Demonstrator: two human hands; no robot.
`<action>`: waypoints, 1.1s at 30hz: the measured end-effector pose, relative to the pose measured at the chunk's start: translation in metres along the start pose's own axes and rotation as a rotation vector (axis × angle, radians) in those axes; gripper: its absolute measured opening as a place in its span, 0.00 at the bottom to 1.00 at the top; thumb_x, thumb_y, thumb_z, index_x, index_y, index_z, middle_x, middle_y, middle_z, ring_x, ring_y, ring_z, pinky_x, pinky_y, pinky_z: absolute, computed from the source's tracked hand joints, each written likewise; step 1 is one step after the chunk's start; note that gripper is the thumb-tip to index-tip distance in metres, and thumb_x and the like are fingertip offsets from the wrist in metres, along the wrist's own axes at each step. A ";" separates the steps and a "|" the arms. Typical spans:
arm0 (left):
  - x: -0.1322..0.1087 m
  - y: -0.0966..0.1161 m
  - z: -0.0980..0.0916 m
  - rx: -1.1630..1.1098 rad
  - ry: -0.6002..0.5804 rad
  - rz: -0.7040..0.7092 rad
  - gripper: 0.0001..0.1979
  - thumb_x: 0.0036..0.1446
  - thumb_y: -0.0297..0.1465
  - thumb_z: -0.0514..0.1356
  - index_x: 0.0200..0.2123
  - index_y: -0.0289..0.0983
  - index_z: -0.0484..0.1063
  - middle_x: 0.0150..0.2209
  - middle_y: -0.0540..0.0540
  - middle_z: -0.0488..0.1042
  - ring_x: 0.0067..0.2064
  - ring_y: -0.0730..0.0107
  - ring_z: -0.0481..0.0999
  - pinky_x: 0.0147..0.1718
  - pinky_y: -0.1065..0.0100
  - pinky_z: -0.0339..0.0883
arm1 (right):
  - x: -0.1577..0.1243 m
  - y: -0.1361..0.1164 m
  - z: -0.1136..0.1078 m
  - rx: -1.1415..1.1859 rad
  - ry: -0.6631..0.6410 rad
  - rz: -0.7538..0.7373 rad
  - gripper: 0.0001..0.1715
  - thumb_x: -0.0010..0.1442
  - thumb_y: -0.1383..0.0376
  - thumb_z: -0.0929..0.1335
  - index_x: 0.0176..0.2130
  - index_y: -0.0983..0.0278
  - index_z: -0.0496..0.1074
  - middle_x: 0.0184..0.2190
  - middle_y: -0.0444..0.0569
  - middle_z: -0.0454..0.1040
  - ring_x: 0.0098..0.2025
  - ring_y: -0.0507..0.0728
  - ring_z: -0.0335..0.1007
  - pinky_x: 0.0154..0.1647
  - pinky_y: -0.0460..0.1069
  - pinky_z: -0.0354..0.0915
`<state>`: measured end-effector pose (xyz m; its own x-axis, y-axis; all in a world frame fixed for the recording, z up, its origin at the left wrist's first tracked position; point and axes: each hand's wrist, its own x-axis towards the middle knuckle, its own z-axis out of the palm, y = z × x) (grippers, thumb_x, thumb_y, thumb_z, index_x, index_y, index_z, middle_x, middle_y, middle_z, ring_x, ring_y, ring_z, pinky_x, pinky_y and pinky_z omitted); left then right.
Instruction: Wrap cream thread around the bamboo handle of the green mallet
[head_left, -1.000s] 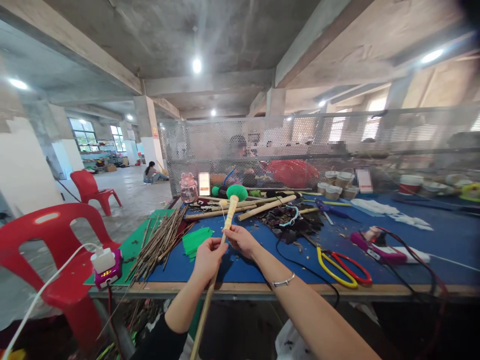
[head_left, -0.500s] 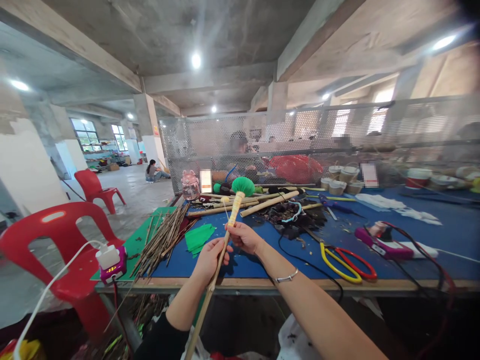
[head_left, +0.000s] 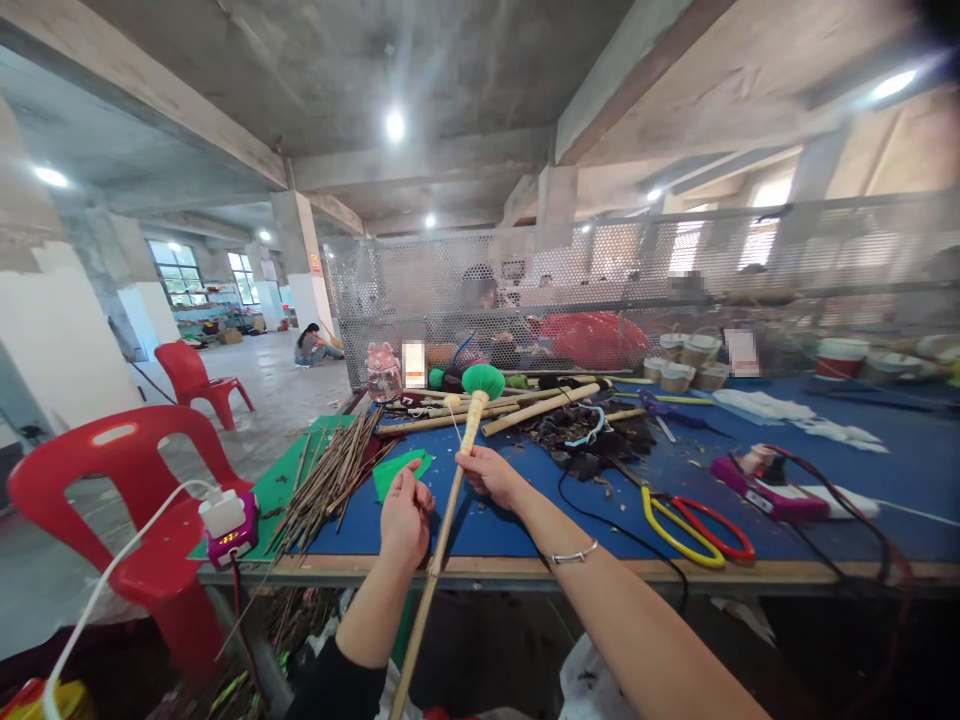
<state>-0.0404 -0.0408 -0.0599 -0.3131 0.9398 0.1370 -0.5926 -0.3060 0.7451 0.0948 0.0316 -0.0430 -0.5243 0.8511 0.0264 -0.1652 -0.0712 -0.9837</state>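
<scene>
A slim, silver-coloured bangle (head_left: 575,553) circled the right wrist, right of the frame's lower centre, a small raised nub showing on its band. A plain black sleeve (head_left: 339,682) covered the left arm at the bottom edge, left of centre, its hem sitting below the bare forearm. The left hand (head_left: 405,510) and right hand (head_left: 489,478), near mid-frame, were bare, with short-looking nails.

I count two bare hands (head_left: 407,512) on my feed, one held green-topped stick (head_left: 451,505), one silver bracelet (head_left: 574,556), one pair of scissors (head_left: 649,512), two red plastic chairs (head_left: 161,530), two purple power strips (head_left: 231,540)
</scene>
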 end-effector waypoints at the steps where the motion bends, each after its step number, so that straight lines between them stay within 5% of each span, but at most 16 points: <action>1: 0.000 -0.001 -0.001 0.004 -0.009 0.023 0.18 0.48 0.41 0.60 0.40 0.37 0.67 0.14 0.59 0.57 0.15 0.83 0.55 0.16 0.78 0.50 | -0.001 0.000 0.001 -0.003 -0.008 0.002 0.21 0.44 0.55 0.70 0.26 0.63 0.55 0.11 0.31 0.47 0.12 0.43 0.36 0.12 0.42 0.32; 7: 0.001 -0.007 -0.003 0.165 -0.002 -0.003 0.25 0.42 0.36 0.65 0.44 0.36 0.67 0.30 0.47 0.74 0.26 0.79 0.67 0.23 0.77 0.59 | -0.001 0.002 -0.001 0.023 -0.058 -0.008 0.21 0.45 0.55 0.70 0.26 0.63 0.56 0.11 0.32 0.48 0.12 0.43 0.35 0.12 0.42 0.33; 10: 0.002 -0.006 0.000 0.222 -0.001 -0.076 0.24 0.37 0.34 0.68 0.41 0.35 0.70 0.34 0.45 0.74 0.28 0.77 0.70 0.26 0.75 0.62 | 0.000 0.002 -0.001 0.086 -0.095 -0.035 0.20 0.45 0.56 0.71 0.26 0.64 0.59 0.12 0.33 0.51 0.13 0.43 0.39 0.13 0.41 0.37; 14: 0.003 -0.003 0.007 0.255 -0.031 -0.189 0.20 0.43 0.38 0.64 0.41 0.36 0.70 0.38 0.44 0.74 0.29 0.75 0.71 0.25 0.74 0.64 | -0.001 0.000 0.001 0.138 -0.074 -0.102 0.19 0.43 0.58 0.72 0.28 0.67 0.65 0.19 0.41 0.64 0.19 0.46 0.57 0.21 0.43 0.54; 19: 0.012 0.004 0.015 0.386 -0.011 -0.146 0.14 0.47 0.34 0.61 0.40 0.37 0.70 0.41 0.44 0.71 0.31 0.75 0.70 0.25 0.76 0.64 | -0.007 -0.007 -0.002 0.231 -0.102 -0.148 0.17 0.40 0.63 0.74 0.31 0.68 0.70 0.29 0.45 0.69 0.31 0.49 0.63 0.34 0.44 0.58; 23: 0.019 0.013 0.023 0.435 -0.247 -0.227 0.14 0.44 0.31 0.62 0.38 0.36 0.71 0.37 0.46 0.72 0.26 0.79 0.68 0.20 0.78 0.58 | -0.010 -0.010 -0.008 0.306 -0.198 -0.143 0.15 0.42 0.62 0.74 0.29 0.68 0.71 0.36 0.50 0.71 0.36 0.53 0.65 0.40 0.48 0.59; 28: 0.015 0.014 0.034 0.373 -0.436 -0.458 0.17 0.46 0.42 0.60 0.36 0.37 0.68 0.23 0.52 0.66 0.19 0.80 0.61 0.16 0.76 0.49 | -0.009 -0.009 -0.011 0.320 -0.231 -0.111 0.14 0.44 0.63 0.73 0.32 0.68 0.72 0.38 0.51 0.71 0.33 0.52 0.67 0.38 0.48 0.61; 33: 0.015 0.008 0.033 0.492 -0.547 -0.430 0.21 0.48 0.50 0.54 0.26 0.35 0.66 0.16 0.57 0.54 0.16 0.82 0.47 0.15 0.74 0.40 | -0.009 -0.009 -0.010 0.322 -0.200 -0.154 0.11 0.45 0.63 0.72 0.29 0.68 0.71 0.48 0.52 0.67 0.32 0.49 0.66 0.34 0.45 0.62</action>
<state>-0.0253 -0.0243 -0.0300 0.3428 0.9392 -0.0217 -0.1481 0.0769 0.9860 0.1095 0.0298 -0.0359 -0.6196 0.7491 0.2345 -0.4909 -0.1367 -0.8604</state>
